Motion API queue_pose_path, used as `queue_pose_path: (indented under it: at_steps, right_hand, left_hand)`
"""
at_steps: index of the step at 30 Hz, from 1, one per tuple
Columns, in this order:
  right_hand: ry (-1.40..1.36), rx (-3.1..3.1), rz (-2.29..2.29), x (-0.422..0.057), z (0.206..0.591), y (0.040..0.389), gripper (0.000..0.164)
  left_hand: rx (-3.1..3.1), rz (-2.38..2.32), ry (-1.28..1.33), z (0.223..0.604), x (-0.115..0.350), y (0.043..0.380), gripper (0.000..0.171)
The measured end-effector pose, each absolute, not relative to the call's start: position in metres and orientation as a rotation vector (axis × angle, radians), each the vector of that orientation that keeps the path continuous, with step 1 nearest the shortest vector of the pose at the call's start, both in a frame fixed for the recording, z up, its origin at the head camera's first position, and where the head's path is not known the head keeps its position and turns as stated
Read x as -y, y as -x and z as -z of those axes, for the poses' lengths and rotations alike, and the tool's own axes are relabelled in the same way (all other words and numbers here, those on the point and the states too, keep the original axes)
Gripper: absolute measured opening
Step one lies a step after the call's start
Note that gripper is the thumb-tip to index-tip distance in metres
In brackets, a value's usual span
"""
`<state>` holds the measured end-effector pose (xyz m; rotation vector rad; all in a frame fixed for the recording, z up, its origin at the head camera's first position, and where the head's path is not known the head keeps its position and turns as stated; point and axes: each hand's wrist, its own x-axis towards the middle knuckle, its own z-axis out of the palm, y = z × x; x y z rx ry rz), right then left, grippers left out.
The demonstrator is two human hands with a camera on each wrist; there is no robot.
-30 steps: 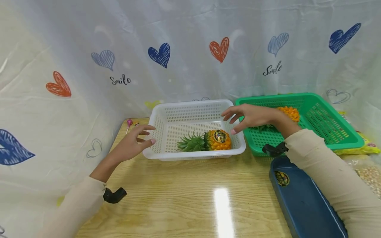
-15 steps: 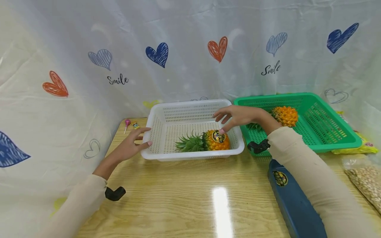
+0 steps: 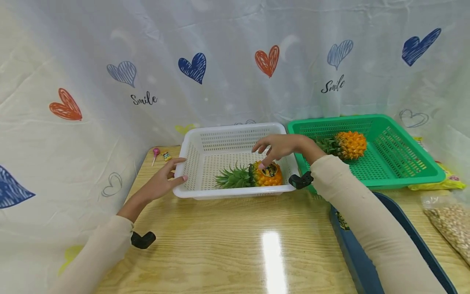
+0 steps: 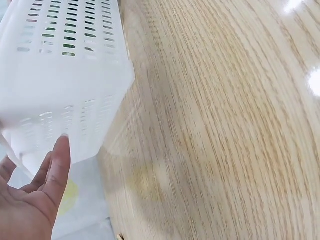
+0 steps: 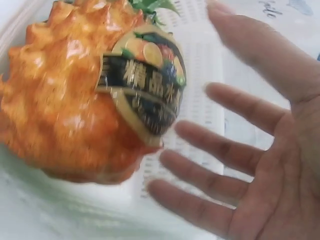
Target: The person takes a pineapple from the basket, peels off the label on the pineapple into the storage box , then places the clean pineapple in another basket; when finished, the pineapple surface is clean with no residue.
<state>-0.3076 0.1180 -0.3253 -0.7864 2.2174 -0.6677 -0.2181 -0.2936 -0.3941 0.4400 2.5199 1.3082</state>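
Observation:
A pineapple with a round dark sticker lies on its side inside the white basket, green leaves pointing left. Over it hovers my right hand, fingers spread and relaxed, thumb overlapping the fruit in the head view. In the right wrist view the pineapple sits beside the fingers, and nothing is held. My left hand is at the basket's left end, fingertips right at the rim. The left wrist view shows its thumb against the basket's perforated wall, fingers fairly straight.
Another pineapple lies in a green basket at right. A dark blue tray is partly under my right forearm. A bag of kernels, a yellow packet, a lollipop and a small candy are around the edges.
My right hand has moved left and down from the green basket's side to above the pineapple in the white basket. The left hand has shifted slightly left, staying by the rim.

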Motion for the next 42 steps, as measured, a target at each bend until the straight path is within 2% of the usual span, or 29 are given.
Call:
queue_pose_path:
  at_steps: [14, 42]
  right_hand:
    - [0.756, -2.179, 0.416, -0.097, 0.323, 0.304, 0.066]
    - [0.638, -2.139, 0.326, -0.092, 0.336, 0.317, 0.093]
  left_hand:
    - [-2.468, -1.367, -0.425, 0.396, 0.293, 0.219, 0.066]
    - [-2.463, -1.376, -0.436, 0.398, 0.295, 0.221, 0.066]
